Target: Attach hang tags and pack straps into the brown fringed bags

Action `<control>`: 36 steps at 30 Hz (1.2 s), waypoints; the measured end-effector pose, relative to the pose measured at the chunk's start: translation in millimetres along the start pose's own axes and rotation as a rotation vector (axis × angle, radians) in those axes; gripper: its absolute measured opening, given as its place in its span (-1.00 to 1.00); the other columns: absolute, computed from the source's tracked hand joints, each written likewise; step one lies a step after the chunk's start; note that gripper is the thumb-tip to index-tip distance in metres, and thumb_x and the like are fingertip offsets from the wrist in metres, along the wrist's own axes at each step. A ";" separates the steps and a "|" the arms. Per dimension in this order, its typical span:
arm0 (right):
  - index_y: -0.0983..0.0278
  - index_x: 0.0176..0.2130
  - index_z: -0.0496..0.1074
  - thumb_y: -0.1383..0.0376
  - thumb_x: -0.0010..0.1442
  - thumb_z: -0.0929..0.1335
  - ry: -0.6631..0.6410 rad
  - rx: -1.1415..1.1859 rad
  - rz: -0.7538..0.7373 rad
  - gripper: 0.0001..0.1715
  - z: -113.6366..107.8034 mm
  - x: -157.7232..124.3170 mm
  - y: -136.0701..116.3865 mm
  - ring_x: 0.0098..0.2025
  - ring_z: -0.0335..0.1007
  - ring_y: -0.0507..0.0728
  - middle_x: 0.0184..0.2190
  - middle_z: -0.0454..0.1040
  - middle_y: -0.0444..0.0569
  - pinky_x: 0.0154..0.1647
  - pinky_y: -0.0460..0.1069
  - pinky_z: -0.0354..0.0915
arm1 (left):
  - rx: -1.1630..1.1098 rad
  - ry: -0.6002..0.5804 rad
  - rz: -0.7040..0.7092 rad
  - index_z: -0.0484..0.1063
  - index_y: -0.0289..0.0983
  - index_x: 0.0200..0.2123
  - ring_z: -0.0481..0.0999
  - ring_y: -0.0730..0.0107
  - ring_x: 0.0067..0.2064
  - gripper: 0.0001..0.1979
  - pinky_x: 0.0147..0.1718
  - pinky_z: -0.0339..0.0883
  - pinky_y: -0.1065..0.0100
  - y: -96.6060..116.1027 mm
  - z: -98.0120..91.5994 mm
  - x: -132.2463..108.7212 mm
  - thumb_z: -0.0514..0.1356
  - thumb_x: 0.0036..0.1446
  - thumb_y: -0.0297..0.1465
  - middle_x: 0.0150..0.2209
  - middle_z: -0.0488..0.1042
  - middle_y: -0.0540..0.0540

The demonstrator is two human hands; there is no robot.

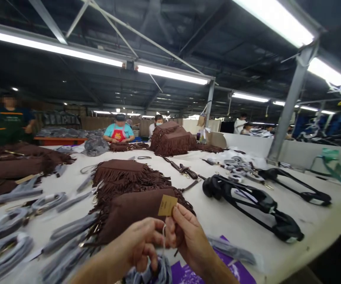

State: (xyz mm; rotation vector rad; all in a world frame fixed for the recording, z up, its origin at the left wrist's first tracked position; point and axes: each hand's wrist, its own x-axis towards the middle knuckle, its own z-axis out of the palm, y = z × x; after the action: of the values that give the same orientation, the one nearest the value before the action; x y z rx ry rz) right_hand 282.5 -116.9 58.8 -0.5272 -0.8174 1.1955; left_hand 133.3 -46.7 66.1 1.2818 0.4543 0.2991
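Note:
My right hand (191, 240) is closed, pinching a tan hang tag (167, 205) with small dark print between thumb and fingers. Just left of it, my left hand (136, 242) has its fingers curled about a thin white cord (164, 240) that hangs below the tag. Under both hands lies a strap bundle in grey wrapping (151, 274), partly hidden by the left wrist. Right beyond my fingers rests a brown fringed bag (135, 211), and behind it another brown fringed bag (120, 167).
Wrapped straps (7, 252) crowd the left of the white table (315, 232), near more brown bags (19, 167). Black straps (253, 205) lie at right, and a purple printed sheet (229, 268) in front. Beyond a brown pile (172, 138) and metal post (291, 102), people (118, 132) work.

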 end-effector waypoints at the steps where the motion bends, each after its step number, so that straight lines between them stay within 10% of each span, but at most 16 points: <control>1: 0.31 -0.40 0.37 0.04 0.08 0.53 0.011 0.001 -0.016 -0.55 -4.2 -2.1 -2.4 -0.71 0.16 -0.10 -0.63 0.34 -0.22 -0.70 -0.22 0.10 | -0.006 -0.026 -0.013 0.36 -0.27 -0.21 0.33 0.58 -0.57 -0.43 -0.67 -0.08 0.53 -9.5 5.7 2.7 0.29 -0.08 0.07 -0.36 0.47 -0.06; 5: 0.32 -0.39 0.40 0.09 0.11 0.53 0.066 0.001 -0.039 -0.60 -24.7 -14.2 -9.1 -0.67 0.20 -0.09 -0.61 0.36 -0.20 -0.68 -0.22 0.11 | 0.056 0.031 -0.048 0.33 -0.29 -0.48 0.11 0.62 -0.63 -0.55 -0.65 -0.09 0.50 -28.6 13.0 10.7 0.39 -0.18 -0.07 -0.65 0.22 0.12; 11: 0.26 -0.28 0.45 0.07 0.03 0.56 -0.078 -0.130 0.033 -0.59 -70.1 -48.9 -20.8 -0.63 0.26 -0.09 -0.46 0.47 -0.13 -0.63 -0.21 0.13 | 0.353 0.091 -0.012 0.26 -0.24 -0.48 0.21 0.54 -0.58 -0.55 -0.63 -0.02 0.48 -20.2 3.5 19.6 0.22 -0.05 0.03 -0.54 0.35 0.06; 16: 0.20 -0.22 0.59 0.35 0.11 0.45 -0.226 -0.778 0.165 -0.83 -91.5 -81.8 -46.9 -0.03 0.41 0.23 -0.13 0.53 0.03 0.02 0.08 0.27 | 0.747 0.046 0.045 0.24 -0.17 -0.50 0.26 0.42 -0.54 -0.68 -0.55 0.05 0.40 -12.5 23.2 16.0 0.13 0.13 -0.08 -0.59 0.36 0.06; 22: 0.15 -0.03 0.50 0.37 0.07 0.33 0.029 -0.694 0.072 -0.56 -75.8 -82.9 -53.5 0.00 0.36 0.23 0.07 0.41 0.01 -0.08 0.05 0.28 | 1.108 0.024 0.172 0.33 -0.13 -0.49 0.40 0.28 -0.41 -0.81 -0.43 0.06 0.33 -12.4 48.4 38.7 0.12 0.17 -0.28 -0.44 0.50 -0.02; 26: 0.25 -0.03 0.40 -0.03 0.10 0.44 -0.084 -0.428 0.158 -0.43 -63.6 -67.0 -29.5 -0.32 0.43 0.10 -0.27 0.49 -0.02 -0.50 -0.14 0.19 | 1.142 0.024 0.221 0.31 -0.17 -0.51 0.41 0.31 -0.42 -0.81 -0.45 0.05 0.34 -5.8 58.6 55.7 0.11 0.16 -0.34 -0.45 0.50 0.00; 29: 0.30 -0.27 0.39 -0.22 0.10 0.38 0.030 -0.524 0.166 -0.36 -73.8 -59.3 -19.0 -0.66 0.08 -0.07 -0.59 0.33 -0.19 -0.66 -0.16 -0.03 | 1.040 0.012 0.239 0.30 -0.20 -0.50 0.36 0.38 -0.46 -0.79 -0.47 0.08 0.38 3.7 56.0 65.9 0.06 0.19 -0.33 -0.53 0.42 0.03; 36: 0.32 -0.33 0.46 -0.23 0.23 0.26 0.195 -0.879 0.042 -0.33 -114.5 -73.6 -47.0 -0.60 0.01 -0.01 -0.68 0.16 -0.24 -0.55 -0.11 -0.04 | 1.530 -0.046 0.415 0.47 -0.14 -0.13 0.33 0.10 0.03 -0.65 -0.03 0.19 0.16 -11.0 24.8 96.8 0.09 0.03 -0.56 0.01 0.40 -0.15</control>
State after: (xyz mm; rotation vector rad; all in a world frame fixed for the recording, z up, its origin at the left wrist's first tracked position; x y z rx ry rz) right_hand 390.3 -194.6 3.3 -1.3565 -1.1498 0.7549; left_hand 229.6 -26.2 45.5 2.8886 0.3395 0.2451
